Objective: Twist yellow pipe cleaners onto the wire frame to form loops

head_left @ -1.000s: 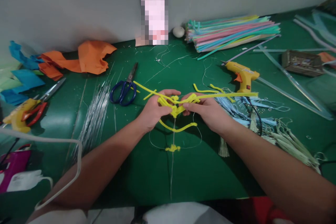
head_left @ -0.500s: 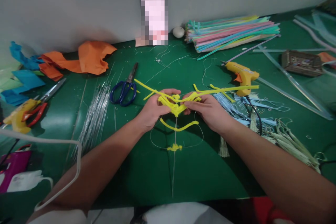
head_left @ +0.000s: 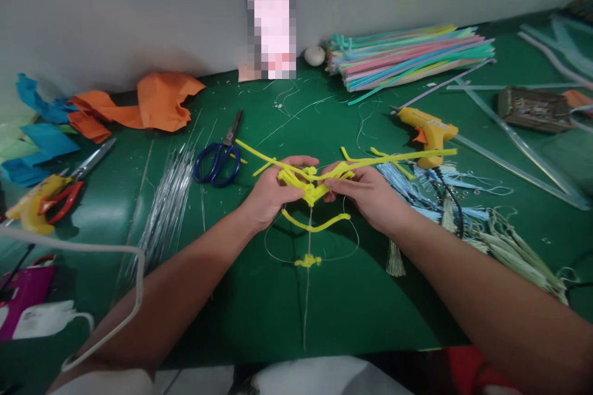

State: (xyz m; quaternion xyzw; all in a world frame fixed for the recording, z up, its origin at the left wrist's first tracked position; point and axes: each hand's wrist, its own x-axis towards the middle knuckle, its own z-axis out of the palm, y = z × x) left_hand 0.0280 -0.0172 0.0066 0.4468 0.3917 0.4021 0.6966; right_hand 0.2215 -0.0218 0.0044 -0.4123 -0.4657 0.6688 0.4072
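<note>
Between my two hands is a figure bent from yellow pipe cleaners (head_left: 311,192), with long loose ends reaching out to both sides. My left hand (head_left: 273,194) pinches its left part, thumb in front. On the other side, the fingers and thumb of my right hand (head_left: 361,188) close on its right part. A thin wire hangs down from the figure, with a curved yellow piece (head_left: 315,226) and a small yellow knotted piece (head_left: 308,260) along it. Fine wire loops out to either side of these. My fingers partly hide the figure's middle.
Blue-handled scissors (head_left: 217,160) and a bundle of wires (head_left: 169,203) lie left. Right are a yellow glue gun (head_left: 427,133), blue tassels (head_left: 417,197) and pale tassels (head_left: 519,253). A pipe-cleaner bundle (head_left: 412,58) lies by the wall; a white cable (head_left: 139,278) crosses near my left arm.
</note>
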